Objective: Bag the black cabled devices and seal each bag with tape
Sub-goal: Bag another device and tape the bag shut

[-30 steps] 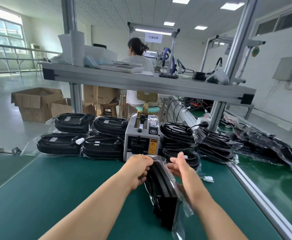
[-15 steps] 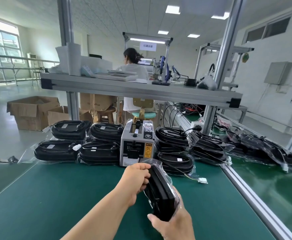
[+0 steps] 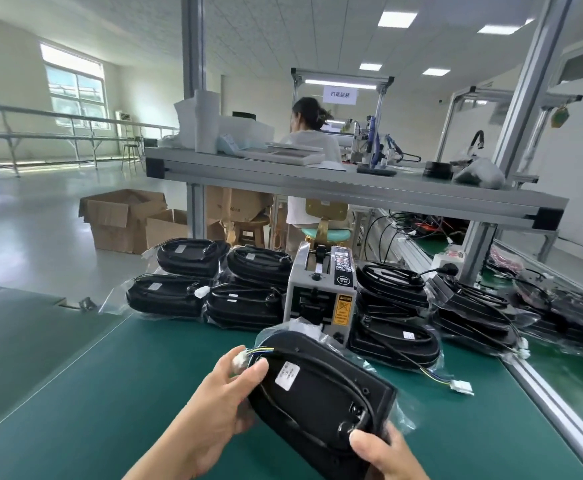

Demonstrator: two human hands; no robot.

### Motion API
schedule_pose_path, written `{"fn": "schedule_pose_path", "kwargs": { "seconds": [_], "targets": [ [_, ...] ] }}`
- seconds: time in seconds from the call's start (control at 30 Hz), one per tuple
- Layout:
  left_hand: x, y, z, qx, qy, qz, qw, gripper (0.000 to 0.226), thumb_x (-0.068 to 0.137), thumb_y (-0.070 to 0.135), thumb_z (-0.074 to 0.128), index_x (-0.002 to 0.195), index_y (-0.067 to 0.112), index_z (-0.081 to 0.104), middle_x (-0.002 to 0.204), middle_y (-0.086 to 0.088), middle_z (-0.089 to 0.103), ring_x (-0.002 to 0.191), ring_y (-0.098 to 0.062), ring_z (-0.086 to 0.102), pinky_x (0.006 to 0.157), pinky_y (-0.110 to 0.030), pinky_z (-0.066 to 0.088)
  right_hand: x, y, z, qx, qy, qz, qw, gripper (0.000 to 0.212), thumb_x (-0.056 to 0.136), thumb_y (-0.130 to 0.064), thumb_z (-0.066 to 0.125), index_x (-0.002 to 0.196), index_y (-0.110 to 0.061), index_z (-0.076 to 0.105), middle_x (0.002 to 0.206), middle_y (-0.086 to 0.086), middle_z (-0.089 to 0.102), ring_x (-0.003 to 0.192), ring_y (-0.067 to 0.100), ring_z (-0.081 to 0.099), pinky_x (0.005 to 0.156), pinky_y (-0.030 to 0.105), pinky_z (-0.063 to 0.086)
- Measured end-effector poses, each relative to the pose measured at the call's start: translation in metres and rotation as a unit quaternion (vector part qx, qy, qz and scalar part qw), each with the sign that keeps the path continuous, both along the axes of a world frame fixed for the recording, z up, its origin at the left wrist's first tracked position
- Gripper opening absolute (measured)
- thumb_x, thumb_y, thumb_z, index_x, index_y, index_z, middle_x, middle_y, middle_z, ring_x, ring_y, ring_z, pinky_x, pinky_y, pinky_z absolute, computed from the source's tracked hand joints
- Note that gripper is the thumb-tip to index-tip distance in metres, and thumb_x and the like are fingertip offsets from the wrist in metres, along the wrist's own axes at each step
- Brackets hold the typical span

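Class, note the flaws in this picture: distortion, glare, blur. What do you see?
Head view: wide lens leans the right post outward; ceiling lights clip white; window washes pale; floor mirrors daylight; bag glints; device label too soft to read.

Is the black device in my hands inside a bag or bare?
Inside: the clear bag wraps the device, crinkling beyond its edges.

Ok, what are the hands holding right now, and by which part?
One black cabled device in its clear bag, held by both hands: the left hand grips its far end at the white connector, the right hand its near corner.
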State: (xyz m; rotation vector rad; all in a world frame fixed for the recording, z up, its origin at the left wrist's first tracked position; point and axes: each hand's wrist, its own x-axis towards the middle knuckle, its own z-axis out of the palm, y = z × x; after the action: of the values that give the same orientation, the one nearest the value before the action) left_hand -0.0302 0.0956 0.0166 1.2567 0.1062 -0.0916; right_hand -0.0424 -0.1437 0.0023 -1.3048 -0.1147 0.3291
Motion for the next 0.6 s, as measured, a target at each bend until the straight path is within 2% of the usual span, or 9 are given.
{"fn": "schedule_pose_path", "kwargs": {
  "seconds": [0.07,0.13,0.17,0.23,0.33,0.4,0.5,0.57,0.6],
  "targets": [
    [-0.003,0.018,0.005,-0.014,-0.02,-0.021,0.999,0.059,0.073,0.03,0.075,0.129,0.019,0.06,0.122,-0.015,0.069,0.096,-0.026,0.07,0.084,-0.044,0.058,0.007,0.015,0.004,0.042,0.034,0.017,0.998,0.089,0.031,-0.012,0.087,0.116,0.002,0.067,0.108,0.029,0.072,0.094,0.041,0.073,0.076,0.047,0.062],
    [-0.002,0.035,0.009,-0.013,-0.034,0.005,0.999,0.052,0.075,0.026,0.074,0.125,0.017,0.063,0.117,-0.017,0.071,0.091,-0.027,0.069,0.083,-0.047,0.057,0.018,0.034,0.012,0.084,0.059,0.023,0.994,0.084,0.032,-0.012,0.092,0.112,0.005,0.07,0.107,0.031,0.071,0.092,0.042,0.073,0.069,0.045,0.062],
    [0.001,0.042,0.011,-0.012,-0.033,0.03,0.999,0.049,0.076,0.027,0.073,0.123,0.016,0.063,0.112,-0.015,0.072,0.087,-0.026,0.069,0.081,-0.046,0.056,0.024,0.046,0.018,0.09,0.063,0.037,0.993,0.081,0.04,-0.013,0.093,0.115,0.005,0.069,0.111,0.031,0.07,0.097,0.043,0.072,0.074,0.047,0.062],
    [0.012,0.058,0.012,-0.005,-0.015,0.094,0.995,0.036,0.083,0.028,0.07,0.116,0.016,0.063,0.099,-0.008,0.075,0.077,-0.022,0.067,0.075,-0.04,0.054,0.038,0.069,0.028,0.062,0.058,0.066,0.994,0.071,0.061,-0.019,0.093,0.123,0.0,0.065,0.118,0.027,0.069,0.108,0.041,0.069,0.092,0.052,0.056],
    [0.037,0.083,0.005,0.002,0.017,0.204,0.979,0.024,0.089,0.031,0.071,0.107,0.019,0.061,0.081,0.001,0.071,0.066,-0.018,0.06,0.069,-0.035,0.05,0.06,0.101,0.032,-0.038,0.06,0.029,0.997,0.057,0.073,-0.038,0.081,0.119,-0.008,0.064,0.11,0.015,0.075,0.101,0.033,0.073,0.087,0.049,0.059],
    [0.055,0.095,-0.001,0.013,0.023,0.25,0.968,0.024,0.088,0.033,0.073,0.102,0.019,0.059,0.071,0.003,0.066,0.057,-0.016,0.053,0.062,-0.032,0.048,0.074,0.123,0.027,-0.082,0.043,-0.016,0.996,0.055,0.08,-0.038,0.079,0.125,-0.014,0.06,0.114,0.006,0.075,0.105,0.028,0.071,0.094,0.05,0.057],
    [0.079,0.102,-0.012,0.019,0.033,0.275,0.961,0.028,0.087,0.032,0.075,0.102,0.017,0.057,0.073,-0.001,0.066,0.055,-0.018,0.053,0.062,-0.037,0.054,0.09,0.149,0.013,-0.152,-0.01,-0.074,0.986,0.057,0.088,-0.025,0.074,0.14,-0.023,0.051,0.119,-0.011,0.069,0.112,0.009,0.065,0.106,0.036,0.048],
    [0.088,0.103,-0.022,0.028,0.033,0.274,0.961,0.03,0.087,0.032,0.075,0.106,0.017,0.058,0.082,-0.005,0.072,0.063,-0.022,0.062,0.073,-0.046,0.06,0.095,0.156,0.003,-0.184,-0.041,-0.099,0.977,0.051,0.091,-0.024,0.068,0.139,-0.031,0.05,0.113,-0.022,0.066,0.103,-0.009,0.062,0.095,0.013,0.046],
    [0.091,0.103,-0.027,0.034,0.028,0.268,0.962,0.029,0.087,0.031,0.075,0.107,0.018,0.058,0.083,-0.005,0.075,0.065,-0.022,0.067,0.072,-0.045,0.062,0.096,0.157,-0.001,-0.201,-0.052,-0.114,0.972,0.047,0.093,-0.026,0.066,0.137,-0.035,0.051,0.109,-0.027,0.064,0.097,-0.016,0.06,0.085,0.004,0.043]
  ]
}}
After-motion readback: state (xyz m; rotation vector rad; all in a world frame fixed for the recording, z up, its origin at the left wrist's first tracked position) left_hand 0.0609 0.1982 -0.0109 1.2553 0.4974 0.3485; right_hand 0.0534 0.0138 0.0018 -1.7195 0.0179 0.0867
